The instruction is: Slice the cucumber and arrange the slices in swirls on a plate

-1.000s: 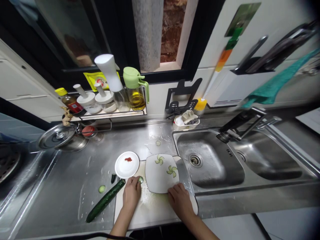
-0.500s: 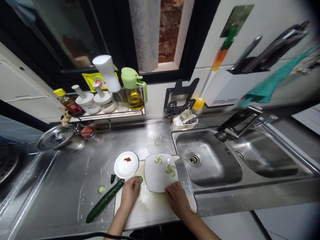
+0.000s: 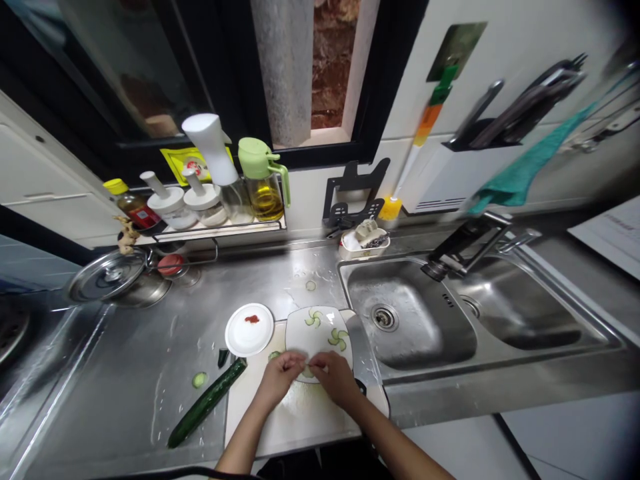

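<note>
Over the near edge of a white square plate (image 3: 300,333), my left hand (image 3: 279,379) and my right hand (image 3: 336,379) meet fingertip to fingertip. Both are pinched on a thin cucumber slice (image 3: 308,372), mostly covered by the fingers. Two pinwheel shapes of cut cucumber lie on the plate, one at the far edge (image 3: 313,319) and one at the right (image 3: 337,339). Beneath the plate is a pale cutting board (image 3: 280,427). More cucumber slices (image 3: 274,356) lie on the board beside my left hand. A long cucumber (image 3: 205,405) rests to the left, its tip on the board.
A small white plate (image 3: 243,338) with a red dab stands at the left. A dark cucumber end (image 3: 223,358) and a loose slice (image 3: 199,380) lie on the steel counter. The double sink (image 3: 420,300) is at the right. A rack (image 3: 225,233) of seasonings stands behind.
My left hand has moved right from the slices to the plate's near edge. My right hand has left the plate's right corner and moved inward to meet it.
</note>
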### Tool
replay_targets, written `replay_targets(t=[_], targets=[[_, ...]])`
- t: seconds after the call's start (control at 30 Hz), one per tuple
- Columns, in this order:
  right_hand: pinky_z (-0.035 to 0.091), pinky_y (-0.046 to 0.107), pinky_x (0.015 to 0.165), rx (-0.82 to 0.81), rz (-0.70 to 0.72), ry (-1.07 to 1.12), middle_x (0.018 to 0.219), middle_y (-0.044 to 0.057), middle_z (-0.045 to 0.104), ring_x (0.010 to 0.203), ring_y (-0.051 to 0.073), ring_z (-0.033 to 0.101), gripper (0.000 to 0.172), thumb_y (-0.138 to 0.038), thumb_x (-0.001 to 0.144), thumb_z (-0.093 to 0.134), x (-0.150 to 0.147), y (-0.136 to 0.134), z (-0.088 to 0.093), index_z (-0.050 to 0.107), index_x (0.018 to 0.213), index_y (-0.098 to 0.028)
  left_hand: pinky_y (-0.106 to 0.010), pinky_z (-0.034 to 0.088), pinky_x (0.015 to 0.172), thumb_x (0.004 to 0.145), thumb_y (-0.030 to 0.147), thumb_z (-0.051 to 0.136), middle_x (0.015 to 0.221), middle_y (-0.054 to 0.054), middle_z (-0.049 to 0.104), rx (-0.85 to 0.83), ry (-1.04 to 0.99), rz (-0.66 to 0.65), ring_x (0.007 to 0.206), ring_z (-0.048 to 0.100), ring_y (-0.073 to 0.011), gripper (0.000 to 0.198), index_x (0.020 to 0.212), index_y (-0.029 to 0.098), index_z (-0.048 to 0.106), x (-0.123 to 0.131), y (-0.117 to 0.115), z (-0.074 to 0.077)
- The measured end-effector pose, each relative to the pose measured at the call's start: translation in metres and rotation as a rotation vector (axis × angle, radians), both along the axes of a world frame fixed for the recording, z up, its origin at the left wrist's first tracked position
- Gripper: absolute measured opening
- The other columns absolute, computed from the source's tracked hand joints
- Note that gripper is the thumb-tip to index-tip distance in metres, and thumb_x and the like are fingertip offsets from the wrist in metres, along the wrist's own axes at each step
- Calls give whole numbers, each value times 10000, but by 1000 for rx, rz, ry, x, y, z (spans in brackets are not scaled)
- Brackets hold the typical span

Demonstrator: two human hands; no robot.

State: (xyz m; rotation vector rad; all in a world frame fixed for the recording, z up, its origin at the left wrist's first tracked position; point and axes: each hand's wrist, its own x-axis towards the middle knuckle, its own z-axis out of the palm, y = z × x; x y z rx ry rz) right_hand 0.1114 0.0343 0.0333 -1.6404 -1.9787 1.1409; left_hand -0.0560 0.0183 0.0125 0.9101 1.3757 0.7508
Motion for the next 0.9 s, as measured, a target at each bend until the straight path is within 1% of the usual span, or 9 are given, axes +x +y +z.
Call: replay_targets(t=[0.1,0.2,0.3,0.47,0.57,0.67,0.77,0.83,0.9], targets=[[392,276,735,13,-11,34,719,-11,675,779,172,582,141,-211,775,544,7,1,2,680,737,-221,-184,231,445,655,569,652,553,46,508,-219,-128,67,458,379,-43,462,791,128,633,7,2,-2],[389,283,756,40,-6,60,750,-11,690,790,175,585,140,-224,781,549,12,0,3,684,744,-227,-172,182,419,622,608,677,564,35,537,-429,-243,103,431,412,-37,534,842,125,614,14,5,-4],[393,283,764,59,-20,87,768,-8,693,802,177,590,128,-234,779,560,15,-1,4,686,761,-229,-160,211,421,617,549,726,607,8,586,-486,-347,133,449,462,-38,511,879,125,616,19,7,-8],[400,265,701,-7,-83,104,713,-1,666,740,168,591,119,-222,757,550,19,0,-1,665,730,-210,-160,279,448,529,333,814,623,-4,614,-414,-344,220,494,496,-46,450,892,121,652,21,13,-20],[392,248,650,-68,-154,99,666,-16,640,665,150,576,112,-192,739,528,20,-2,-7,637,763,-204,-175,263,437,559,292,773,548,18,579,-355,-231,185,461,462,-51,382,884,115,674,23,17,-21],[366,230,597,-112,-208,61,633,-37,618,595,131,547,129,-171,732,509,20,-6,-11,609,805,-207,-187,292,458,615,238,695,528,27,573,-227,-68,117,460,464,-60,231,814,122,680,26,20,-19],[348,225,596,-112,-165,-14,628,-32,612,600,127,542,134,-170,762,482,20,-9,-15,609,768,-212,-205,361,530,642,178,631,542,35,580,-117,63,69,494,496,-74,92,723,143,659,30,22,-17],[344,225,614,-98,-107,-92,654,-21,630,635,131,554,170,-162,784,467,20,-10,-16,628,774,-212,-214,372,564,639,150,618,534,43,567,-85,129,50,512,499,-83,58,687,155,649,32,23,-17],[341,231,635,-79,-59,-171,697,-4,651,685,142,565,187,-157,797,468,19,-10,-18,648,798,-211,-219,371,591,652,138,604,555,40,570,-3,276,-24,549,506,-94,61,680,165,651,33,24,-17]])
